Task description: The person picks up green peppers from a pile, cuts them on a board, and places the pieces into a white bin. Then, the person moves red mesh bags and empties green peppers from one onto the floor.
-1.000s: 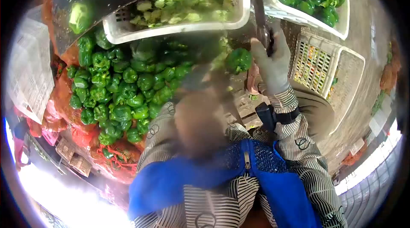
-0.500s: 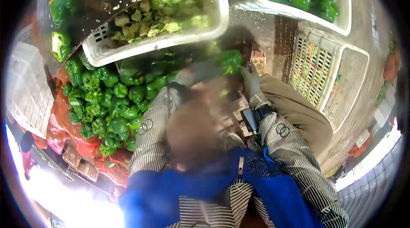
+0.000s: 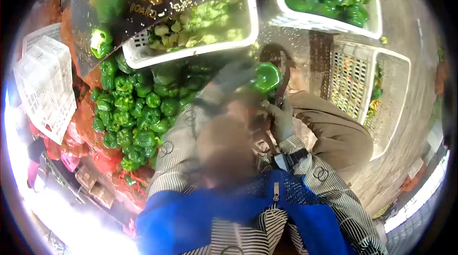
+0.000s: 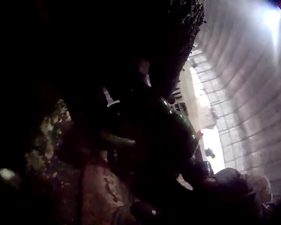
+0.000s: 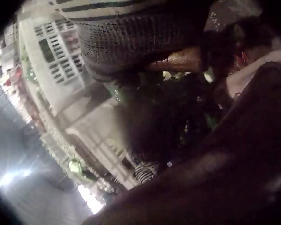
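Two crates: cores crate (image 3: 143,46), peppers crate (image 3: 324,23); left fingers (image 3: 237,72) grip pepper (image 3: 266,77), right fingers (image 3: 280,111) grip knife (image 3: 285,76).

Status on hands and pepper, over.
Left hand holds green pepper. Right hand grips knife, blade beside pepper. Nothing seen between.

Concrete floor (image 3: 411,40) carries white crates (image 3: 355,81) and red sacks (image 3: 78,128) under green peppers (image 3: 138,112).
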### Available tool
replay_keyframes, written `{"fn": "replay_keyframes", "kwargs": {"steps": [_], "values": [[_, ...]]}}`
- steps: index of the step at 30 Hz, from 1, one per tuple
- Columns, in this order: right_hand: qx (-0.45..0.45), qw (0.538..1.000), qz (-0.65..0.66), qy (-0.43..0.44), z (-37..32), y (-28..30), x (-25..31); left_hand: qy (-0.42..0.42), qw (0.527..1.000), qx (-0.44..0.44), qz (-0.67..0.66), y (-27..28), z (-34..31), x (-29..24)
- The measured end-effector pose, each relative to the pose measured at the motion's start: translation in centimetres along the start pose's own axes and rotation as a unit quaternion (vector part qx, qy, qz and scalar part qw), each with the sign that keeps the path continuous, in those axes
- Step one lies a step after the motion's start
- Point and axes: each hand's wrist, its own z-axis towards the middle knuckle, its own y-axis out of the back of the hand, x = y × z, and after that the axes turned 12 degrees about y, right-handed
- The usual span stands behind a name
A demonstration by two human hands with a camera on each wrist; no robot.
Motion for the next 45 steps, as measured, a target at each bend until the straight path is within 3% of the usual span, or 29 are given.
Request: {"fn": "replay_keyframes", "kwargs": {"steps": [1, 3, 4, 5, 7, 8, 10, 11, 13, 15, 16, 17, 18, 19, 21, 22, 26, 27, 29, 32, 33, 35, 36, 39, 41, 42, 43, 45], "values": [[0.000, 1.000, 0.000, 0.020, -1.5, -0.6, 2.3, -0.016, 1.000, -0.006, 0.009, 2.5, 0.5, -4.0], [0.035, 0.980, -0.082, 0.176, -3.7, -2.9, 6.8, 0.254, 0.962, 0.045, -0.091, 9.2, 0.2, -14.9], [0.016, 0.990, 0.082, 0.116, -3.8, -3.4, 7.9, 0.228, 0.964, 0.017, -0.135, 10.2, -0.6, -14.8], [0.075, 0.985, 0.038, 0.148, -3.4, -2.7, 8.8, 0.199, 0.964, -0.010, -0.178, 11.4, -1.5, -13.9], [0.111, 0.904, -0.193, 0.366, 0.3, -2.2, 8.5, 0.127, 0.970, -0.024, -0.206, 14.6, -3.4, -15.4], [0.129, 0.938, -0.050, 0.318, -0.9, -5.4, 13.0, 0.082, 0.969, -0.061, -0.223, 16.2, -4.2, -16.5], [0.146, 0.927, -0.052, 0.343, -0.4, -8.5, 16.7, 0.036, 0.966, -0.099, -0.236, 18.5, -4.9, -17.6], [0.157, 0.919, -0.057, 0.356, 0.3, -9.6, 17.7, 0.042, 0.949, -0.202, -0.240, 19.3, -4.9, -17.8], [0.081, 0.853, -0.220, 0.467, 2.9, -11.6, 18.6, 0.035, 0.897, -0.367, -0.243, 20.4, -4.0, -15.9], [0.095, 0.852, -0.216, 0.467, 3.2, -14.8, 19.8, -0.007, 0.866, -0.426, -0.262, 21.6, -2.4, -13.6], [0.118, 0.838, -0.279, 0.453, 3.6, -15.8, 20.2, 0.049, 0.853, -0.500, -0.142, 21.7, -1.6, -12.1], [0.138, 0.821, -0.341, 0.437, 4.0, -16.7, 20.4, 0.011, 0.834, -0.471, -0.287, 21.5, -1.1, -10.6], [0.150, 0.773, -0.372, 0.492, 4.9, -17.6, 19.4, 0.093, 0.826, -0.521, -0.197, 21.2, -0.9, -9.1], [0.153, 0.772, -0.371, 0.493, 5.6, -18.6, 18.8, 0.172, 0.803, -0.561, -0.106, 21.0, -0.7, -7.6], [0.167, 0.787, -0.404, 0.435, 6.5, -19.9, 18.0, 0.164, 0.807, -0.545, -0.156, 21.3, -0.3, -7.8], [0.180, 0.774, -0.459, 0.398, 6.8, -20.1, 18.1, 0.158, 0.809, -0.526, -0.208, 21.1, -0.4, -7.9], [0.177, 0.765, -0.440, 0.436, 7.5, -20.6, 16.6, 0.133, 0.799, -0.468, -0.354, 21.6, -1.0, -9.1], [0.177, 0.765, -0.440, 0.436, 7.5, -20.6, 16.9, 0.162, 0.820, -0.471, -0.283, 21.8, -1.2, -9.2], [0.212, 0.795, -0.450, 0.347, 7.3, -20.8, 17.7, 0.218, 0.844, -0.470, -0.136, 22.1, -1.8, -9.3], [0.230, 0.793, -0.397, 0.401, 7.9, -20.4, 16.8, 0.293, 0.843, -0.444, 0.084, 22.4, -2.9, -9.7], [0.230, 0.793, -0.399, 0.399, 8.0, -20.5, 16.5, 0.294, 0.843, -0.443, 0.081, 22.4, -3.2, -10.1], [0.205, 0.772, -0.448, 0.403, 8.1, -21.0, 16.2, 0.185, 0.875, -0.439, 0.086, 22.5, -4.0, -10.9], [0.205, 0.772, -0.449, 0.401, 7.8, -21.2, 16.5, 0.171, 0.881, -0.429, 0.101, 22.8, -4.2, -10.7], [0.212, 0.765, -0.499, 0.347, 6.6, -21.8, 18.2, 0.210, 0.886, -0.412, 0.026, 23.3, -4.1, -12.3], [0.233, 0.706, -0.529, 0.410, 6.5, -22.0, 18.9, 0.173, 0.897, -0.405, 0.006, 22.9, -4.4, -12.2], [0.261, 0.735, -0.553, 0.292, 7.1, -22.6, 19.2, 0.136, 0.907, -0.398, -0.013, 22.7, -4.6, -12.0], [0.259, 0.737, -0.551, 0.293, 6.5, -22.7, 19.2, 0.135, 0.908, -0.397, -0.011, 22.3, -4.6, -10.8], [0.286, 0.741, -0.528, 0.301, 5.0, -23.0, 19.8, 0.185, 0.866, -0.457, 0.083, 21.1, -4.0, -6.7]]}}
